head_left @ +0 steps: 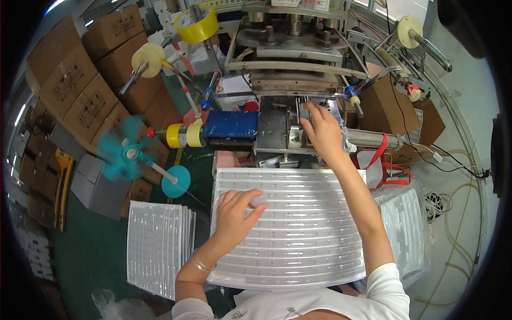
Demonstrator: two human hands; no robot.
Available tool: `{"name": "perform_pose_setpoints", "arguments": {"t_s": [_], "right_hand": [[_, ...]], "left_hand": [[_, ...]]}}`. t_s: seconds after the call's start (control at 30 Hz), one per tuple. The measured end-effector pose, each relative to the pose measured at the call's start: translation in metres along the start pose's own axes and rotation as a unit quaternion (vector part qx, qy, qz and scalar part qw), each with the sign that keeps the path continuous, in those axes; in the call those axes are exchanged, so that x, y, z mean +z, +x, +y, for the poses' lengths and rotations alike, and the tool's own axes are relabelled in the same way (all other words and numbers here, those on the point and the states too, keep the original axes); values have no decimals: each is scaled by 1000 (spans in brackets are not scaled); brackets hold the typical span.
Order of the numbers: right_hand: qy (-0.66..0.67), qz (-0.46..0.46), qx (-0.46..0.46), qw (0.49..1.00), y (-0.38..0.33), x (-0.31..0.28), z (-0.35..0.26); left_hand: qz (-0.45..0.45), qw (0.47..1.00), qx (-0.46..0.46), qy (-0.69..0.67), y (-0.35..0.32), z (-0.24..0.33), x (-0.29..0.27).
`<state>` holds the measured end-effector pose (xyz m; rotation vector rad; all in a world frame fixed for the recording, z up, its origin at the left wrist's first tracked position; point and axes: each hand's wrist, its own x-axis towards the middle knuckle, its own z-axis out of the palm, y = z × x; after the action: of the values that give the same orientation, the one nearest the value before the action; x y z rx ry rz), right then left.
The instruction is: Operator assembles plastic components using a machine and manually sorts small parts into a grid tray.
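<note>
A wide pale tray (298, 234) with many ridged rows lies in front of me. My left hand (234, 216) is over its left part, thumb and fingers apart in a curve. A small pale round patch shows between them; whether it is a separate piece I cannot tell. Farther off, my right hand (324, 130) reaches onto the metal bed (273, 130) of a press machine. Its fingers bend down around a small, shiny, pale piece at a metal fixture (296, 137), partly hidden by the fingertips.
Above the bed hangs the heavy press head (290, 45). To the left are a blue block (231, 124), yellow tape rolls (176, 136) and a teal fan (130, 152). More ridged trays are stacked left (154, 245) and right (402, 229). Cardboard boxes (80, 96) stand behind.
</note>
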<state>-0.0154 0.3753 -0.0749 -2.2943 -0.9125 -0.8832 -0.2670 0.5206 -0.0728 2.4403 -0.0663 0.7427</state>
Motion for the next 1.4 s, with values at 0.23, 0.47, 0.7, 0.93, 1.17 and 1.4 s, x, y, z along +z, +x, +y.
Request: {"name": "perform_pose_setpoints", "arguments": {"t_s": [0.23, 0.47, 0.7, 0.93, 1.17, 1.4], "right_hand": [[173, -123, 38, 977, -93, -83, -32], [264, -319, -3, 910, -179, -123, -112], [211, -389, -244, 863, -255, -100, -184], [97, -389, -319, 859, -254, -97, -208], [277, -420, -204, 840, -207, -102, -177], [414, -231, 107, 874, -133, -116, -68]], "left_hand": [[168, 885, -328, -286, -105, -33, -38], [321, 585, -369, -647, -154, -30, -59], [328, 538, -373, -681, -174, -18, -51], [331, 648, -380, -571, -154, -4, -46], [165, 840, -310, -414, -115, -12, -27], [27, 987, -139, -78, -48, -19, 6]]}}
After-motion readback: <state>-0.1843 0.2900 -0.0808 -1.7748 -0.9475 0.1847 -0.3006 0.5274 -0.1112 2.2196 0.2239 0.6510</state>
